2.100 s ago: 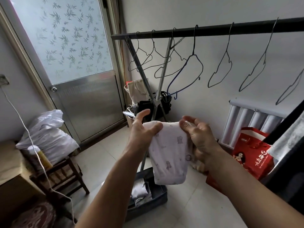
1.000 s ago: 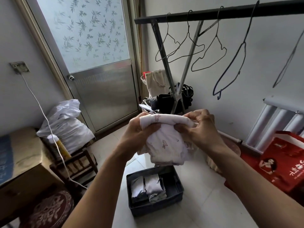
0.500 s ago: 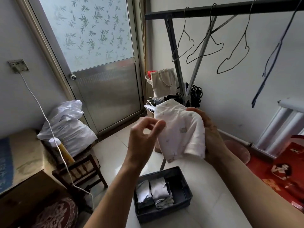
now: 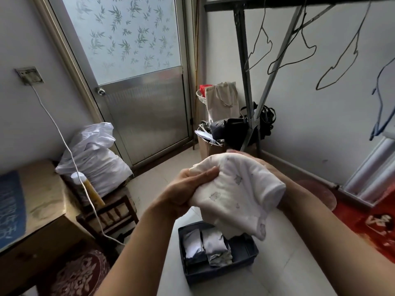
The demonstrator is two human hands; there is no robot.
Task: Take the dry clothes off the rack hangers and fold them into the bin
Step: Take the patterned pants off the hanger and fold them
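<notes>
Above the half-filled bin (image 4: 245, 248), both hands, left hand (image 4: 188, 189) and mostly hidden right hand (image 4: 271, 169), grip a white printed garment (image 4: 237, 189) mid-fold; nearby hangers (image 4: 333, 67) hang bare.

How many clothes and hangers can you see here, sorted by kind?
Garment held in the hands: 1, the white printed garment
Folded clothes in the bin: 2, one whitish, one grey
Black wire hangers on the rack: 3
Blue hanger: 1
Total: 7
</notes>
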